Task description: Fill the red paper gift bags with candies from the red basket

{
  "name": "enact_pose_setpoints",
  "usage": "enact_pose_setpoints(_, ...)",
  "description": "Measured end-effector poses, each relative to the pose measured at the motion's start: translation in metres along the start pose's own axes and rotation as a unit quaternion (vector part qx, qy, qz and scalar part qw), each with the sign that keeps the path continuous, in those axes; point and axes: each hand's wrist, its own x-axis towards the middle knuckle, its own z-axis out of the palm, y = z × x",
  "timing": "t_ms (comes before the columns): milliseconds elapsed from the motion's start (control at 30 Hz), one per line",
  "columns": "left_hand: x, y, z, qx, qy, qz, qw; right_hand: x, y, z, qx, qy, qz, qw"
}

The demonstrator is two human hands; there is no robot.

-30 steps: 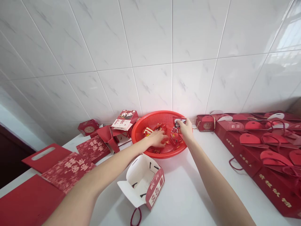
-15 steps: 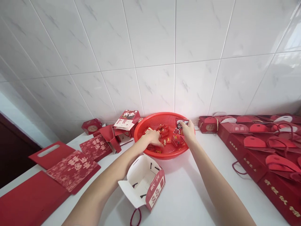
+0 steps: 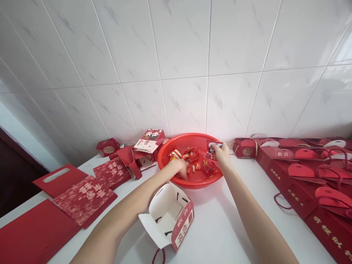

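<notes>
A red plastic basket (image 3: 176, 140) with mesh sides holds several small wrapped sweets (image 3: 194, 154) in red and gold wrappers. My left hand (image 3: 181, 168) reaches down inside it at the near left, fingers curled in and their tips hidden, so what they hold does not show. At the basket's right rim, my right hand (image 3: 222, 154) pinches a small printed packet (image 3: 212, 149) with dark and white artwork. In front of the basket stands an open gift box (image 3: 167, 214), white inside and red outside, with its flaps spread and a dark red cord at the bottom.
Flat red cartons (image 3: 85, 198) lie on the left of the white table (image 3: 211, 223). Behind them are a small red box (image 3: 107, 147) and a panda-printed box (image 3: 151, 137). Rows of red handled boxes (image 3: 302, 176) fill the right. A tiled wall (image 3: 184, 102) rises behind.
My left hand has shifted slightly toward the near side of the basket, uncovering more sweets at the left. My right hand still pinches the packet, which is tilted differently. The view has moved slightly.
</notes>
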Motion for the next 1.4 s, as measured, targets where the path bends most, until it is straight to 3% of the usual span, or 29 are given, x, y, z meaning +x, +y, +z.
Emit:
enact_pose_setpoints(233, 0.003, -0.009, 0.011, -0.068, 0.055, 0.005, 0.996, -0.004, -0.005, 0.000, 0.025, -0.006, 0.017, 1.000)
enact_pose_setpoints(333, 0.007, -0.017, 0.013, -0.132, 0.108, 0.010, 0.985, -0.006, -0.007, 0.000, 0.043, -0.009, 0.026, 0.999)
enact_pose_setpoints(533, 0.022, -0.027, 0.010, -0.315, 0.260, 0.043, 0.912, -0.008, -0.010, 0.000, 0.061, -0.002, 0.044, 0.997)
enact_pose_setpoints(667, 0.029, -0.030, 0.011, -0.385, 0.301, 0.075, 0.869, -0.008, -0.010, 0.000, 0.064, -0.005, 0.051, 0.997)
enact_pose_setpoints(833, 0.037, -0.039, 0.013, -0.389, 0.346, 0.069, 0.851, -0.004, -0.007, -0.002, 0.053, -0.002, 0.062, 0.997)
enact_pose_setpoints(1033, 0.038, -0.041, 0.013, -0.343, 0.355, 0.085, 0.866, -0.001, -0.002, -0.004, 0.048, -0.028, 0.053, 0.997)
enact_pose_setpoints(1267, 0.039, -0.030, 0.019, -0.212, 0.242, 0.186, 0.928, 0.002, 0.004, -0.004, 0.058, -0.048, 0.030, 0.997)
enact_pose_setpoints(1400, 0.044, -0.027, 0.021, -0.145, 0.220, 0.202, 0.943, 0.003, 0.004, -0.005, 0.058, -0.044, 0.031, 0.997)
